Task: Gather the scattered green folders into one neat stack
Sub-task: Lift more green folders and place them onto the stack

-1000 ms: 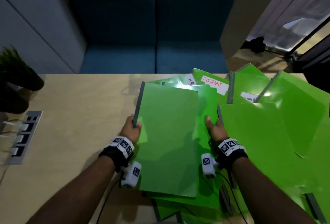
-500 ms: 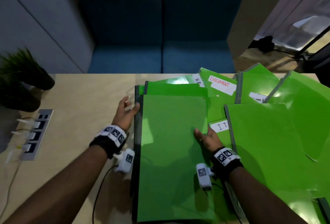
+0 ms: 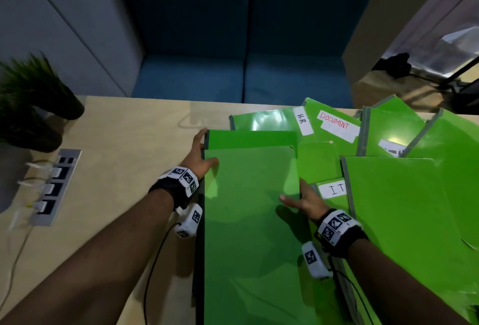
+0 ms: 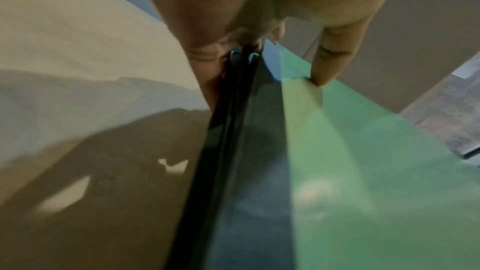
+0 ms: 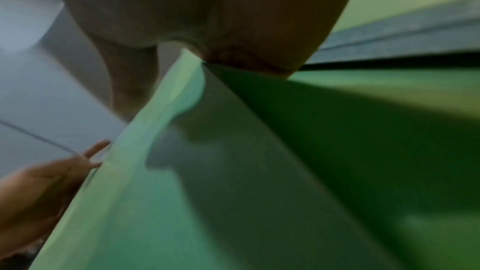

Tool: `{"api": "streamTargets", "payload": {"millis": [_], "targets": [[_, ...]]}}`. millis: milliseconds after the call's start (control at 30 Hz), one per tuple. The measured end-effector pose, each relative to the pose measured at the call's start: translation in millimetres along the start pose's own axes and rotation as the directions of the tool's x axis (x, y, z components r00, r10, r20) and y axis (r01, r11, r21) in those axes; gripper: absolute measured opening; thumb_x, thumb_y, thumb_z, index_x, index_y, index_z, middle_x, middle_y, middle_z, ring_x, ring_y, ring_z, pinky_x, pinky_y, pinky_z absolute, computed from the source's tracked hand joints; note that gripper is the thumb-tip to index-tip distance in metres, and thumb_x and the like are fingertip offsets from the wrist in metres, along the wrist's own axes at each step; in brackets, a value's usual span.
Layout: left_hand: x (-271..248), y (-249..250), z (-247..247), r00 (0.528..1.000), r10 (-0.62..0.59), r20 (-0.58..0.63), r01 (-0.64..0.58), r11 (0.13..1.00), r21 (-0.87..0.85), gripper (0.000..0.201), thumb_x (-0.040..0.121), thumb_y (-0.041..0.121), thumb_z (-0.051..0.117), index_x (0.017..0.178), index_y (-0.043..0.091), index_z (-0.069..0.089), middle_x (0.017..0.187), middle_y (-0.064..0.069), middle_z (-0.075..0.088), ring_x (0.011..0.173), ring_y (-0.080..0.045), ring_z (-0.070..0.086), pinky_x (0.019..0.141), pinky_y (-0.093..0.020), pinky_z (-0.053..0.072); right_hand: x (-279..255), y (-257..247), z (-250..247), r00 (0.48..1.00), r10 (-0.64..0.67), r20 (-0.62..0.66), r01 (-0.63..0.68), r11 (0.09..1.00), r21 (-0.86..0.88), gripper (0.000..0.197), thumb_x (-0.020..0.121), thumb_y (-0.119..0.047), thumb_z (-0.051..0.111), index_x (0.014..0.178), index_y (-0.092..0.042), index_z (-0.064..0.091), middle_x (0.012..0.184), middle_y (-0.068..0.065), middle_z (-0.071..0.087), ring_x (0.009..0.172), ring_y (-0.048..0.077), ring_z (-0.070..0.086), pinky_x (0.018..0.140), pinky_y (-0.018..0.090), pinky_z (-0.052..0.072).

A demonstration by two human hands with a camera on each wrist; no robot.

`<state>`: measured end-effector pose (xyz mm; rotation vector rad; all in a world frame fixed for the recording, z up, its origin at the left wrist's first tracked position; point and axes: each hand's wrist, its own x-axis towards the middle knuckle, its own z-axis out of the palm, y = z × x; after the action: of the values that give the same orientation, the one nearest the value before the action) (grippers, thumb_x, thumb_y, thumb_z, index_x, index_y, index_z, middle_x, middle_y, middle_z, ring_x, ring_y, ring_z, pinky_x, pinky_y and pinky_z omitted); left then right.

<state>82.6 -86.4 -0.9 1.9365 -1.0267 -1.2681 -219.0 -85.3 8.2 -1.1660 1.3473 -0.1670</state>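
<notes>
A stack of green folders [image 3: 248,234] lies on the wooden table [image 3: 124,138] in front of me, dark spines to the left. My left hand [image 3: 201,155] presses straight fingers against those spines [image 4: 233,93], thumb [image 4: 327,63] on the top cover. My right hand [image 3: 302,200] lies at the top folder's right edge, thumb on the cover; its fingers are hidden in the right wrist view. More green folders fan out to the right: one labelled H.R [image 3: 303,124], one DOCUMENT [image 3: 337,126], one I.T [image 3: 334,190], and a large plain one [image 3: 409,216].
At the table's left edge stand a potted plant [image 3: 33,102] and a socket strip [image 3: 54,185] with white plugs and cables. A blue sofa [image 3: 243,47] sits behind the table. Further folders [image 3: 394,128] overlap at the far right corner.
The folder I held a second ago now lies flat on the stack. My left hand has come against the spines with its thumb on the cover, and my right hand has slid to the right edge.
</notes>
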Motion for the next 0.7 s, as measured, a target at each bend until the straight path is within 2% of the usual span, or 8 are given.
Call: {"api": "streamTargets", "payload": {"millis": [67, 200, 300, 367, 433, 533, 600, 700], "targets": [[1, 0, 8, 0.997, 0.013, 0.081, -0.018, 0.998, 0.065, 0.090, 0.086, -0.005, 0.060, 0.153, 0.031, 0.010, 0.141, 0.000, 0.040, 0.110, -0.019, 0.052, 0.080, -0.025, 0.046, 8, -9, -5, 0.999, 0.007, -0.037, -0.003, 0.995, 0.102, 0.126, 0.057, -0.069, 0.074, 0.154, -0.026, 0.007, 0.161, 0.019, 0.013, 0.147, 0.033, 0.018, 0.116, 0.053, 0.022], [7, 5, 18, 0.988, 0.040, 0.147, -0.048, 0.998, 0.047, 0.095, 0.086, 0.003, 0.063, 0.151, 0.039, 0.005, 0.158, 0.000, 0.023, 0.135, -0.023, 0.040, 0.100, -0.029, 0.039, 29, -20, -21, 0.963, -0.065, -0.260, 0.118, 0.974, 0.194, 0.111, 0.053, -0.070, 0.077, 0.145, -0.042, 0.022, 0.155, 0.021, 0.026, 0.141, 0.033, 0.029, 0.112, 0.055, 0.028], [13, 11, 25, 0.985, 0.110, 0.132, -0.120, 0.991, 0.065, 0.084, 0.086, 0.029, 0.068, 0.149, 0.043, 0.015, 0.158, 0.001, 0.025, 0.138, -0.020, 0.036, 0.113, -0.038, 0.030, 45, -27, -33, 0.917, -0.186, -0.354, 0.200, 0.980, 0.002, 0.088, 0.083, -0.041, 0.071, 0.150, -0.044, 0.014, 0.161, 0.010, 0.021, 0.140, 0.035, 0.031, 0.110, 0.055, 0.032], [17, 14, 29, 0.987, 0.125, 0.097, -0.133, 0.988, 0.082, 0.065, 0.084, 0.035, 0.068, 0.138, 0.042, 0.033, 0.144, -0.002, 0.047, 0.123, -0.024, 0.054, 0.105, -0.040, 0.043, 56, -30, -41, 0.917, -0.264, -0.298, 0.203, 0.954, -0.218, 0.073, 0.089, -0.039, 0.066, 0.148, -0.042, 0.024, 0.157, 0.006, 0.032, 0.132, 0.034, 0.043, 0.106, 0.048, 0.037], [18, 15, 34, 0.995, 0.093, 0.044, -0.099, 0.986, 0.136, 0.046, 0.082, 0.037, 0.070, 0.118, 0.036, 0.040, 0.111, -0.004, 0.063, 0.091, -0.025, 0.066, 0.080, -0.035, 0.054, 62, -28, -45, 0.940, -0.241, -0.242, 0.152, 0.930, -0.335, 0.054, 0.089, -0.045, 0.064, 0.137, -0.040, 0.042, 0.132, 0.012, 0.058, 0.107, 0.031, 0.061, 0.097, 0.042, 0.048], [13, 11, 44, 0.996, 0.083, 0.012, -0.083, 0.960, 0.269, 0.038, 0.083, 0.040, 0.068, 0.105, 0.027, 0.039, 0.080, 0.004, 0.054, 0.070, -0.018, 0.055, 0.057, -0.025, 0.042, 63, -21, -45, 0.949, -0.181, -0.258, 0.094, 0.944, -0.317, 0.037, 0.088, -0.044, 0.066, 0.123, -0.038, 0.056, 0.080, 0.007, 0.065, 0.075, 0.024, 0.063, 0.076, 0.030, 0.051], [9, 4, 50, 0.996, 0.084, -0.011, -0.079, 0.968, 0.239, 0.038, 0.084, 0.039, 0.067, 0.105, 0.024, 0.039, 0.085, 0.004, 0.055, 0.076, -0.018, 0.056, 0.060, -0.025, 0.041, 63, -13, -42, 0.933, -0.173, -0.316, 0.089, 0.960, -0.264, 0.034, 0.088, -0.043, 0.066, 0.119, -0.035, 0.057, 0.071, 0.000, 0.059, 0.067, 0.019, 0.060, 0.072, 0.027, 0.046], [5, 1, 58, 0.993, 0.091, -0.071, -0.082, 0.990, 0.118, 0.036, 0.085, 0.039, 0.066, 0.105, 0.021, 0.042, 0.109, -0.005, 0.056, 0.100, -0.022, 0.055, 0.083, -0.028, 0.041, 58, -4, -35, 0.897, -0.171, -0.408, 0.124, 0.982, -0.140, 0.028, 0.086, -0.044, 0.068, 0.110, -0.035, 0.056, 0.065, 0.000, 0.058, 0.058, 0.017, 0.054, 0.066, 0.026, 0.044]]}}
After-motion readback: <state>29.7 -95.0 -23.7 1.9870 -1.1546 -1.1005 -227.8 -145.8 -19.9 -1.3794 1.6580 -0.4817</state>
